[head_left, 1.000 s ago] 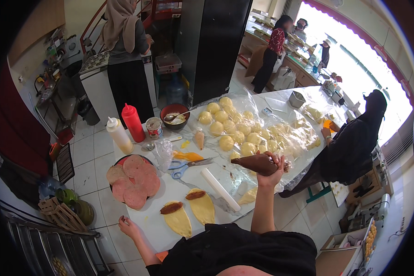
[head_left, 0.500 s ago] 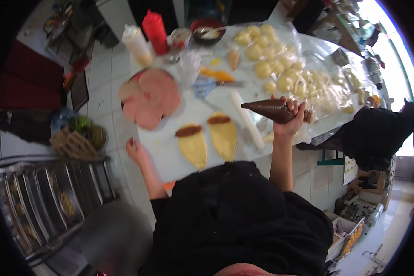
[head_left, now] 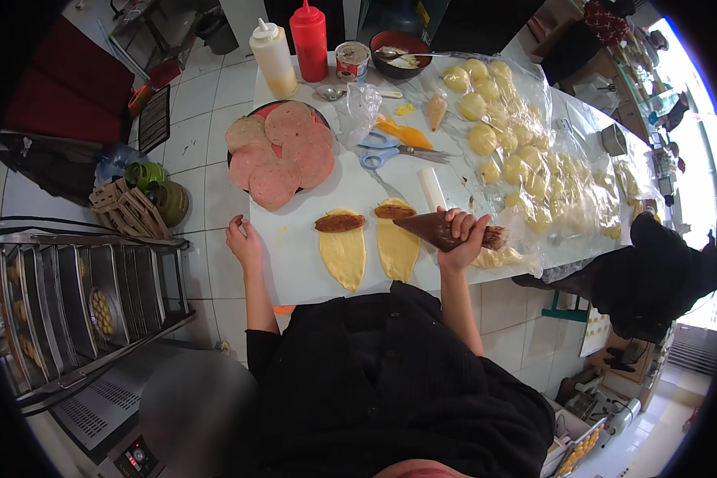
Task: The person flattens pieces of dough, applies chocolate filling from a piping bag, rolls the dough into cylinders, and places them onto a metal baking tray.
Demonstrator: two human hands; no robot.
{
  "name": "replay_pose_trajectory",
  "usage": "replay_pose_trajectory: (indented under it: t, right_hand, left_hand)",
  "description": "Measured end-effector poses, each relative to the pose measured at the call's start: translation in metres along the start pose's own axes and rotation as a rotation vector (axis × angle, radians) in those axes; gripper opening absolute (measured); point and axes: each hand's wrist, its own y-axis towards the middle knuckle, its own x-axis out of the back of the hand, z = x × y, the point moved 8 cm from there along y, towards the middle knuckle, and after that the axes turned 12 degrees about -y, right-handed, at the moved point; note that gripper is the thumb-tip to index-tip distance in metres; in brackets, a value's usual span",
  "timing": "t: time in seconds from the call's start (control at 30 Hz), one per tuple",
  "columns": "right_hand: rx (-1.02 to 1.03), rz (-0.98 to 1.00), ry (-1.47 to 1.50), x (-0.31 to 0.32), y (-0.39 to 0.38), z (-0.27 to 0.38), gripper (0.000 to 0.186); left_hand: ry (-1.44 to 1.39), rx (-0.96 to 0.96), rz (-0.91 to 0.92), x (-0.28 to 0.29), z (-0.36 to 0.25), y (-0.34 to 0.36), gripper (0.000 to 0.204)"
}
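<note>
My right hand [head_left: 464, 240] is wrapped round a piping bag [head_left: 427, 229] full of dark brown filling. The bag's tip points left and lies over the upper part of the right flattened dough piece [head_left: 398, 253], near its brown strip of filling [head_left: 393, 211]. Beside it on the white table [head_left: 295, 267] lies the left dough piece [head_left: 342, 261], with a brown oval of filling [head_left: 339, 221] across its wide end. At the table's left edge my left hand [head_left: 245, 240] holds nothing, its fingers loosely bent and apart. A white rolling pin [head_left: 432, 190] is partly hidden behind the bag.
Round pink meat slices [head_left: 283, 159] cover a dark plate at the left. Scissors [head_left: 390, 151], squeeze bottles [head_left: 309, 44], a tin [head_left: 352, 62] and a bowl [head_left: 399, 68] stand farther back. Dough balls [head_left: 526, 155] lie under plastic at the right. A tray rack [head_left: 88, 303] stands left.
My right hand has brought the piping bag down and left, its tip now over the right dough piece. My left hand stays empty by the table's left edge. The whole view has shifted.
</note>
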Motion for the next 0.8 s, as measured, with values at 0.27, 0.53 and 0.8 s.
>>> replay_pose_trajectory:
  t: [0.27,0.53,0.8]
  right_hand:
    - [0.135,0.126,-0.223,-0.013,-0.003,-0.013,0.053]
    - [0.238,0.136,-0.383,-0.003,0.003,0.005,0.052]
    - [0.253,0.230,-0.352,-0.019,0.003,0.008,0.051]
  left_hand:
    - [-0.013,0.007,0.026,-0.002,0.003,0.001,0.026]
    - [-0.017,0.020,0.022,-0.001,0.005,0.000,0.027]
    - [-0.078,0.075,0.057,-0.005,0.012,0.000,0.028]
